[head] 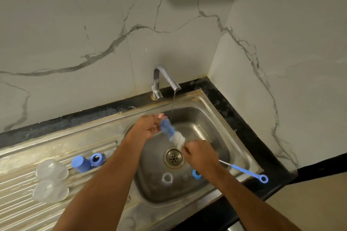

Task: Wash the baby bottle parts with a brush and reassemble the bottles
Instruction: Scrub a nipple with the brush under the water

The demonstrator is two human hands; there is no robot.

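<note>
Two clear bottles [50, 180] are lying on the drainboard, cap [81, 163] beside them, probably awaiting washing. The left hand [150, 125] is curling around the brush [170, 130] head under the stream; the right hand [200, 154] is gripping the stem, steadying it.

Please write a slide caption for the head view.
Both hands hold a bottle brush under the running tap.

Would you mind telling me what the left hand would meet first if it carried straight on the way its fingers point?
Probably the water stream falling from the faucet: the left hand points up and right, toward it. Depth is unclear.
</note>
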